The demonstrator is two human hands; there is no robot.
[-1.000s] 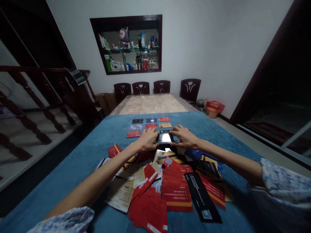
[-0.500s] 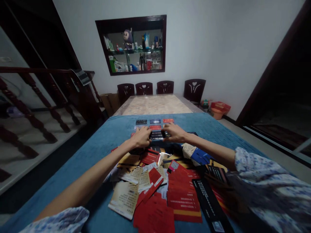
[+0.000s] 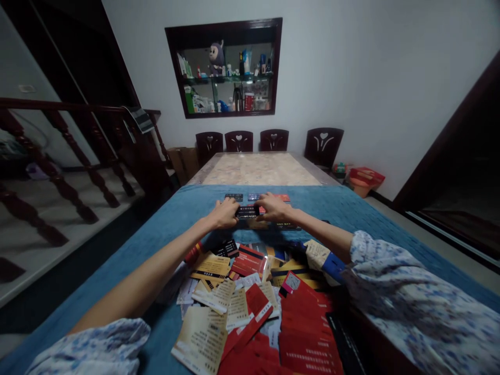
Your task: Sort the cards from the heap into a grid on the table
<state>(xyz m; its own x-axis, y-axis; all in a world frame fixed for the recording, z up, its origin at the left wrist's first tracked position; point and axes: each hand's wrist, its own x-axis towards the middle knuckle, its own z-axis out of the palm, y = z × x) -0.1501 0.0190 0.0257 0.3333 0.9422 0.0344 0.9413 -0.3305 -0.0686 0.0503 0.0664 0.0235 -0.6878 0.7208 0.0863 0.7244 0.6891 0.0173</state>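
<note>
A black card with pale print is stretched between my two hands, just above the blue cloth. My left hand pinches its left edge, fingers closed. At its right edge, my right hand has the fingers bent down on it. Behind the hands lie a dark card, a blue card and a red card in a row. Another dark card with yellowish print lies below my right wrist. Cards between the hands and that row are partly hidden.
Nearer me is a heap of red paper sleeves, cream paper slips, and yellow cards. A blue cloth covers the near part of the table. Dark chairs stand at the far end.
Both hands have moved slightly away from me with the black card, toward the back row. The dark card with yellowish print now shows below my right hand. The view has shifted a little.
</note>
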